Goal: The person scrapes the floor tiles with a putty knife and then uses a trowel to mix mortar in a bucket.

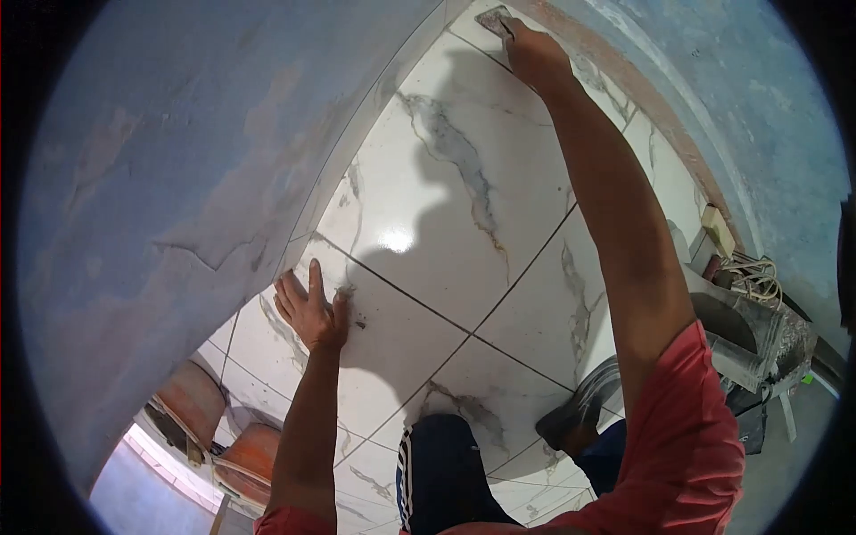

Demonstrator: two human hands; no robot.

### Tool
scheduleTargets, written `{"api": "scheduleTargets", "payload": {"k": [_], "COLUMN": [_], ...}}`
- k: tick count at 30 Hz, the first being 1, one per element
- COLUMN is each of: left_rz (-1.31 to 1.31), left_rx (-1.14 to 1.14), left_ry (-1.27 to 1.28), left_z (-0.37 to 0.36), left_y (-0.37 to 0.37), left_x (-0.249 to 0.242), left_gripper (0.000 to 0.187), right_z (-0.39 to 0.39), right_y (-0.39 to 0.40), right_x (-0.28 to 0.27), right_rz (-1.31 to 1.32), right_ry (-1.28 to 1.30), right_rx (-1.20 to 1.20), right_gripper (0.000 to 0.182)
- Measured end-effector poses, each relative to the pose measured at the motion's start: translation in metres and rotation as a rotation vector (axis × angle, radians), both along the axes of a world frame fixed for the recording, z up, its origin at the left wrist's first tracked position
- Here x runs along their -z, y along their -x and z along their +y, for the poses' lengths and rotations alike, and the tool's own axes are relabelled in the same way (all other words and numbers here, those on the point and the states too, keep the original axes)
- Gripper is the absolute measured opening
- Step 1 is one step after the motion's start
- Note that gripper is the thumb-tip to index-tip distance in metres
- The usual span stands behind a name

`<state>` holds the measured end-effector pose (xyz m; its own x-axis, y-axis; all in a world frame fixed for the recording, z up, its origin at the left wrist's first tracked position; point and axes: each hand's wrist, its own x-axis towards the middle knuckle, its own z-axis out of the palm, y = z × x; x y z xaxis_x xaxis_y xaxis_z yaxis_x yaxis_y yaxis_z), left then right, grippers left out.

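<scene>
My right hand (539, 61) stretches to the far corner of the floor, its fingers wrapped round a scraper (491, 19) with a flat, greyish blade. The blade lies against the white marbled floor tile (383, 201), close to where the two walls meet. My left hand (312, 312) rests on the tiles beside the left wall, fingers spread and holding nothing. Its fingertips reach the tile skirting (357, 125) at the wall's foot. Dark joint lines run between the tiles. A small dark crumb (360, 324) lies just right of my left hand.
Orange-red containers (250, 459) stand at the lower left. On the right are a dusty clear plastic container (749, 343), a looped pale cord (758, 278) and a wood block (718, 229) by the right wall (758, 107). My knee (441, 455) and shoe (580, 406) are below.
</scene>
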<state>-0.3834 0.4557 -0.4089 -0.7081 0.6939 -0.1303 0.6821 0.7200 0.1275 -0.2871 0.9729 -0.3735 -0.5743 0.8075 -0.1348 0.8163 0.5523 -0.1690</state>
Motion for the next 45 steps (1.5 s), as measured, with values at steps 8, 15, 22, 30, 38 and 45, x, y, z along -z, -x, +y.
{"api": "scheduleTargets", "payload": {"k": [8, 15, 22, 30, 38, 45], "left_rz": [0.007, -0.004, 0.043, 0.019, -0.002, -0.011], "left_rx": [0.012, -0.007, 0.033, 0.003, 0.012, 0.002], "left_ry": [-0.009, -0.015, -0.060, 0.002, -0.040, -0.053], "left_z": [0.000, 0.001, -0.003, 0.004, 0.002, 0.001], "left_y": [-0.001, 0.000, 0.003, -0.001, -0.001, 0.002], "left_x": [0.002, 0.000, 0.006, -0.001, -0.006, -0.006], "left_gripper": [0.080, 0.077, 0.068, 0.070, 0.072, 0.077], "right_z": [0.027, -0.056, -0.037, -0.148, -0.023, -0.018], "right_y": [0.024, 0.029, 0.044, 0.030, 0.046, 0.062], "right_x": [0.012, 0.000, 0.013, -0.005, -0.009, 0.002], "right_rz": [-0.041, -0.131, 0.000, -0.157, 0.012, 0.024], "right_ry": [-0.009, 0.034, -0.040, 0.130, 0.010, -0.001], "right_rx": [-0.009, -0.112, 0.024, -0.162, 0.215, 0.238], "right_gripper": [0.044, 0.044, 0.035, 0.049, 0.038, 0.036]}}
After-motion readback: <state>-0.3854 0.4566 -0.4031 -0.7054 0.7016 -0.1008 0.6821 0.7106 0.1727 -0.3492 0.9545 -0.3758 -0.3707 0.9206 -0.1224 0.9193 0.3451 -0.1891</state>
